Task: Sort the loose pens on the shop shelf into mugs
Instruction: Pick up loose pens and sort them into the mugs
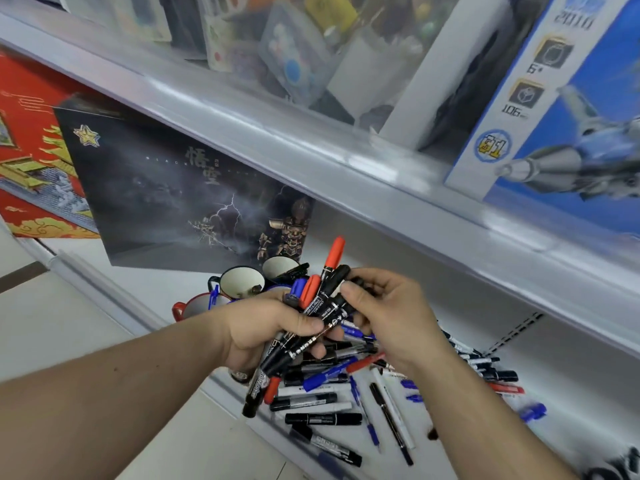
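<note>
Early in the sort. Left hand (263, 327) grips a mixed bundle of pens (311, 317); right hand (384, 317) pinches one black pen. Beyond the hands, mugs (242, 282) near empty; below, loose pens (346, 403) on shelf (519, 341).

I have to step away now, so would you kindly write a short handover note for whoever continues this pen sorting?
Left hand: grips a mixed bundle of markers in black, red and blue.
Right hand: pinches a black marker at the top of that bundle.
Mugs: grouped on the shelf just beyond the hands; I cannot tell what they hold.
Left: the loose pens scattered on the shelf, plus the bundle in hand.
</note>
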Tool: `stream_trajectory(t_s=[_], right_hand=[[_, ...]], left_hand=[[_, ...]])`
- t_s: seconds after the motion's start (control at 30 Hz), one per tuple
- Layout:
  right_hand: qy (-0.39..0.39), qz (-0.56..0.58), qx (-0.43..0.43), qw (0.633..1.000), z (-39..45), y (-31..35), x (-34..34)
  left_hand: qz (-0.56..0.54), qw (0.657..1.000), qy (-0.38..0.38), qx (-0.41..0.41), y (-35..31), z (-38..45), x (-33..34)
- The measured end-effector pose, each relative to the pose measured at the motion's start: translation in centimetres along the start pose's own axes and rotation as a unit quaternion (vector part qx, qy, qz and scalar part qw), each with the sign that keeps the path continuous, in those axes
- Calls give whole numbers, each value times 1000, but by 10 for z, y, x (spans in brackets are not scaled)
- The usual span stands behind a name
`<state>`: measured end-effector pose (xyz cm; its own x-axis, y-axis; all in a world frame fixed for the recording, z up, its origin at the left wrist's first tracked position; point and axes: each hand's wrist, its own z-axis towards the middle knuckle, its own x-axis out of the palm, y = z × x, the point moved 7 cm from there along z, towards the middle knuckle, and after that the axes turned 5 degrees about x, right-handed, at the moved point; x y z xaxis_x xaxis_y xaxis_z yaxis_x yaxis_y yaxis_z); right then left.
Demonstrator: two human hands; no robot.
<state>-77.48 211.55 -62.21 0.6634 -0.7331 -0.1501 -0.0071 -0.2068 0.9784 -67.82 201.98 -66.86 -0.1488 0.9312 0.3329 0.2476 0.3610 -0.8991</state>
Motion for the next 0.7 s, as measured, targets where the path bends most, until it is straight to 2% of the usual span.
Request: stream_trajectory(t_s=[0.23,0.37,0.5,0.63,0.7], right_hand=[[-49,24,13,998,-15,-8,-45],[-78,31,-19,996,-21,-7,-65],[-163,107,-28,980,-20,-16,-88],[-220,79,-21,972,-7,-29,-87],[-230,23,-20,973,7,-34,-77]], left_hand=[[-37,999,-1,-19,-2,3,8],[-45,998,-49,-6,-3,2,-2],[-42,991,-126,15,-7,-2,-27],[-31,987,-158,26,-8,-10,-46],[-15,985,-170,23,-5,-14,-54]])
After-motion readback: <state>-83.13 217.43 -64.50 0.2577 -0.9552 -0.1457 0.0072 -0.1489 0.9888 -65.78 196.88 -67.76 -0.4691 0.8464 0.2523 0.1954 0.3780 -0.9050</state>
